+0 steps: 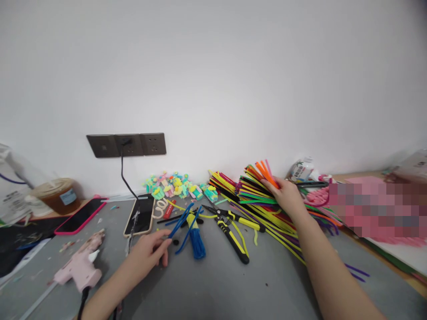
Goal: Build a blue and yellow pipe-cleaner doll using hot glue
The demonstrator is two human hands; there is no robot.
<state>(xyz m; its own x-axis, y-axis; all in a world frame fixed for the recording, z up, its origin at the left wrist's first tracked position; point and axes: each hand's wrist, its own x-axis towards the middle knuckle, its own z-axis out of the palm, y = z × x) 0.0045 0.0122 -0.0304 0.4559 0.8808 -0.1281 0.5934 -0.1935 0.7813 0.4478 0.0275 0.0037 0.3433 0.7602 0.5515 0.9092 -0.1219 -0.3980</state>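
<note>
My left hand (153, 249) is closed, its fingertips pinching blue pipe cleaners (180, 221) that slant up and to the right. Just right of it lies a blue bundle (197, 243) with a yellow top, made of pipe cleaners too. On the large multicoloured heap of pipe cleaners (260, 191), my right hand (287, 195) grips some orange pipe cleaners (266, 173); its fingers are partly hidden. Between the hands rest yellow-and-black wire strippers (233, 242) and a second yellow-handled cutting tool (247, 221).
A pink glue gun (80, 269) with its cord lies at left. Two phones (142, 216), a drink cup (62, 195) and a red lighter (169, 210) are on the grey mat. Small pastel pieces (180, 186) line the wall. A white bottle (302, 169) stands behind my right hand.
</note>
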